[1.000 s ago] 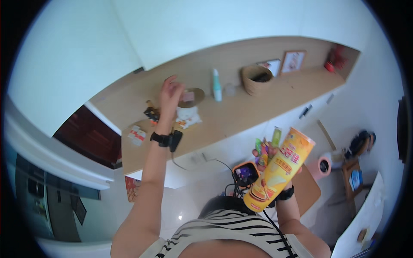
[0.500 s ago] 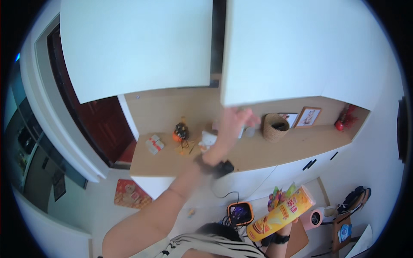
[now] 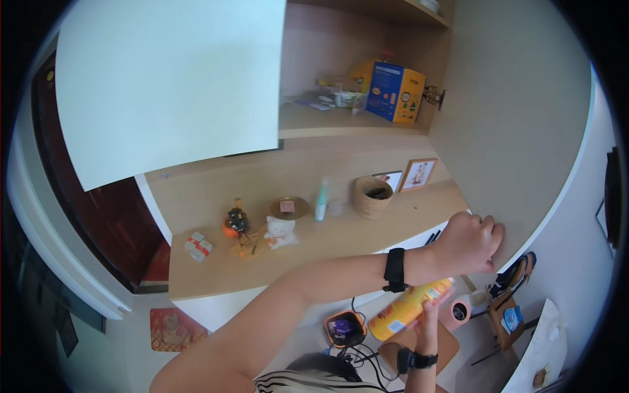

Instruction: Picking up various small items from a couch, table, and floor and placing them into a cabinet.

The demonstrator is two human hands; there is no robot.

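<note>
My left hand [image 3: 468, 243] reaches across to the right, its fingers curled closed at the lower edge of the open cabinet door [image 3: 517, 118]. In my right hand [image 3: 429, 316], lower right, is a yellow cylindrical snack canister [image 3: 400, 311], held tilted with its upper end toward the right. My left wrist partly covers the canister's upper side. Behind the door, the cabinet shelf [image 3: 354, 128] shows a blue and yellow box [image 3: 394, 92] and a clear plastic container [image 3: 344, 97] with small items. A white cabinet door [image 3: 170, 85] to the left stays closed.
On the counter [image 3: 314, 255] below are a woven basket [image 3: 373, 200], a spray bottle [image 3: 321, 202], a white cat figure [image 3: 280, 232], a round tray [image 3: 300, 208] and a picture frame [image 3: 418, 175]. An orange-rimmed bin [image 3: 345, 329], a stool [image 3: 440, 347] and cables lie low in front.
The right cabinet door has swung open toward the right, showing the shelf inside. My left hand has moved right and down with it. The colourful packets beside the canister no longer show.
</note>
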